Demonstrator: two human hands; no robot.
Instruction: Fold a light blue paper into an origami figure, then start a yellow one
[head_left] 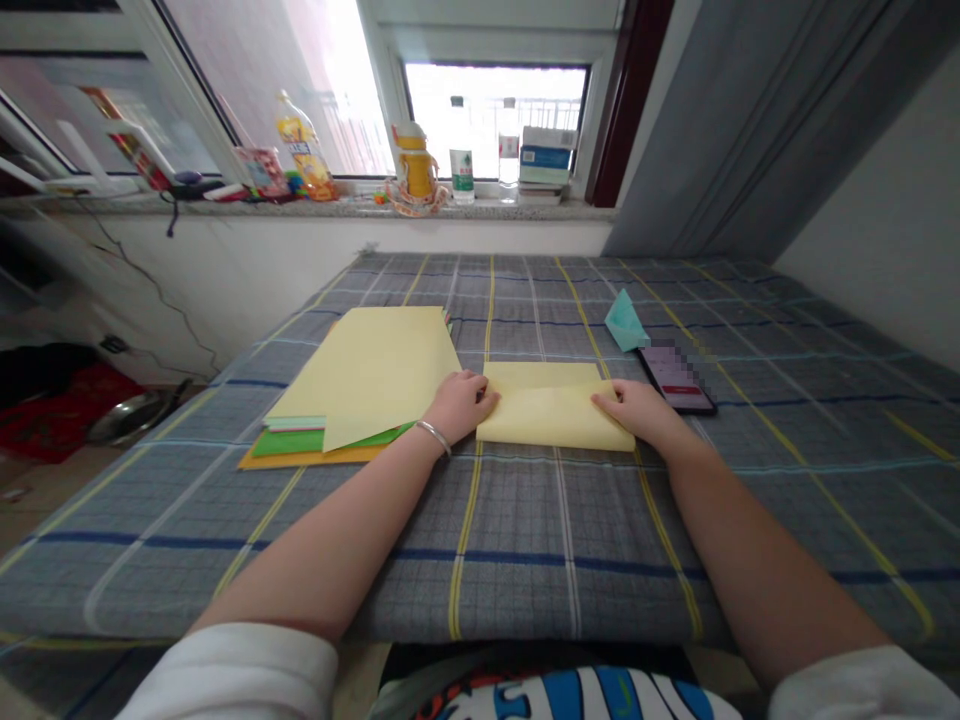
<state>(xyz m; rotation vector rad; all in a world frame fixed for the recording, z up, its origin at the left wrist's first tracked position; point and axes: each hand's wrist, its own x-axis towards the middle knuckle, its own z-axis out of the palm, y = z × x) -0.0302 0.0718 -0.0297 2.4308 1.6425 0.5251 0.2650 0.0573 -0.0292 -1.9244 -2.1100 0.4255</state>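
Note:
A sheet of yellow paper [551, 415] lies in front of me, bent over on itself, with its near side rounded and its far part showing behind the upper layer. My left hand [463, 405] grips its left edge between thumb and curled fingers. At the right edge, my right hand [637, 412] pinches the paper the same way. Close to the left hand is a stack of coloured paper [375, 365], pale yellow on top, with green and orange sheets showing beneath. A bracelet [434, 436] is on my left wrist.
A phone [679, 378] lies right of the paper, beside a folded turquoise paper piece [625, 322]. The checked cloth [517, 520] covers the surface. On the windowsill [360, 208] stand a drink bottle [304, 150], a yellow cup [415, 165], a tube [462, 177] and boxes [545, 160].

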